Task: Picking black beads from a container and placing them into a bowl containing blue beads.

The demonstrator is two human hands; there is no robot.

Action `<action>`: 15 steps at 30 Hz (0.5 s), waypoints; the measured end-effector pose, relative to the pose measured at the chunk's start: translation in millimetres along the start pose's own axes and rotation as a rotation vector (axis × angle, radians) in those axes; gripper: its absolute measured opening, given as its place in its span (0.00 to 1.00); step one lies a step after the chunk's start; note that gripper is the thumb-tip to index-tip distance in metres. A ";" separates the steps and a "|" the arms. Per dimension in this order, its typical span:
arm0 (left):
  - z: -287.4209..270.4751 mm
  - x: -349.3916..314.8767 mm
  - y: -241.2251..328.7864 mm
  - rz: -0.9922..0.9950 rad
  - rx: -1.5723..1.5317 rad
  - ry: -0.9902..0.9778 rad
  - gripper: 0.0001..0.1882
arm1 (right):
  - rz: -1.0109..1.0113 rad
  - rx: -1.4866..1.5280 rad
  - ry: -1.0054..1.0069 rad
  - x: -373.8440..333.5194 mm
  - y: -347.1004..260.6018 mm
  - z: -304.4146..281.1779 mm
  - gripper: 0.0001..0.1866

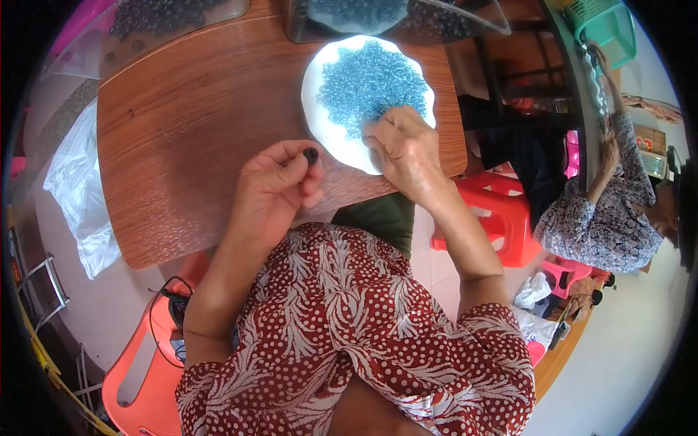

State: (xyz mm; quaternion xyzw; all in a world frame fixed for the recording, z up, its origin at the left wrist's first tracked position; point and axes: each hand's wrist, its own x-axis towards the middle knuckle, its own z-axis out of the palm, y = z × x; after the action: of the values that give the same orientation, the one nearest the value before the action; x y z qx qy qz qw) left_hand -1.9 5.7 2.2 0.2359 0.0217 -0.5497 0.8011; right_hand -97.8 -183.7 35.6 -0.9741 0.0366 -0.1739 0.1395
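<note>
My left hand is raised over the near edge of the table, pinching a small round black part between thumb and fingertips. My right hand is over the near right rim of a white scalloped plate. Its fingers are bunched together and slightly blurred, and what lies between them is hidden. A heap of tiny shiny blue-silver pieces fills most of the plate; they are too small to name.
The plate stands on a brown wooden table. Clear bins with dark round parts line its far edge. A white plastic bag hangs at the left. Red stools and another person working are on the right.
</note>
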 end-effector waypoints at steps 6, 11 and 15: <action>-0.9 0.0 -0.2 0.002 -0.037 0.017 0.08 | -0.043 -0.038 -0.026 1.1 1.3 -3.0 0.08; -2.8 -0.2 -0.5 0.008 -0.048 0.000 0.08 | 0.136 0.189 0.014 3.1 -5.4 -8.7 0.08; -1.9 0.1 -1.1 0.004 -0.049 0.001 0.08 | 0.274 0.349 -0.005 -0.3 -3.5 -7.4 0.08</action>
State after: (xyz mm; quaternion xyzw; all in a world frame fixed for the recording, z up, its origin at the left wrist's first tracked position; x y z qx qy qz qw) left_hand -2.4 6.1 0.1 0.2164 0.0353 -0.5473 0.8077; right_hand -100.5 -182.2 43.2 -0.9216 0.1376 -0.1545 0.3284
